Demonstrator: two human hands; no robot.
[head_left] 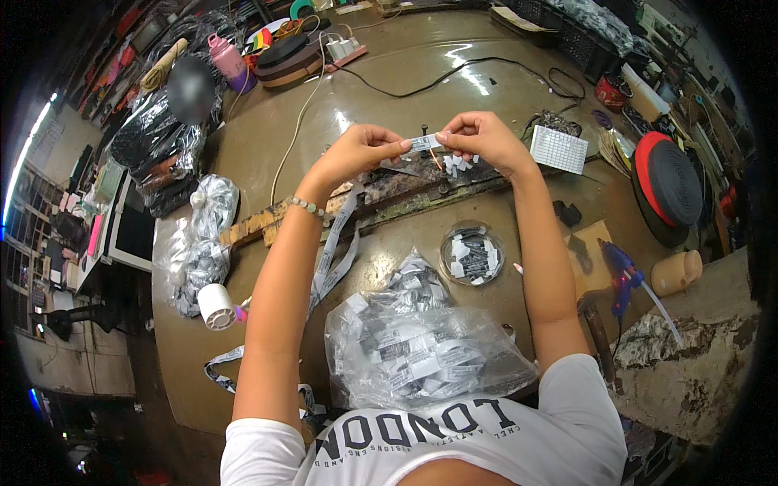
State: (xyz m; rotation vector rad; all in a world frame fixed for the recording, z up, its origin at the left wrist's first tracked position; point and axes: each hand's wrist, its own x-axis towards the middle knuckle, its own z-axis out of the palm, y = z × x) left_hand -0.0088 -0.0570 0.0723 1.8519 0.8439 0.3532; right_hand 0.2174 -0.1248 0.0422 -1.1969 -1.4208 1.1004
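Between my two hands a small white printed fabric label (422, 143) is stretched out. My left hand (362, 154) pinches one end of it with thumb and forefinger; my right hand (486, 146) pinches the other. Just below the label, a thin orange strip (436, 159) stands beside a dark upright bolt (424, 130). A heap of cut white labels (459, 166) lies beneath my right hand. Along the worn wooden bar (267, 220) everything sits within reach of both wrists. A long printed label ribbon (344, 219) trails down beside my left forearm.
A clear plastic bag (425, 352) full of labels lies close to me, with a round tub (472, 253) of labels behind it. To the right are a white gridded block (559, 149), a blue glue gun (620, 275) and tape rolls (668, 178). A white spool (217, 307) stands left.
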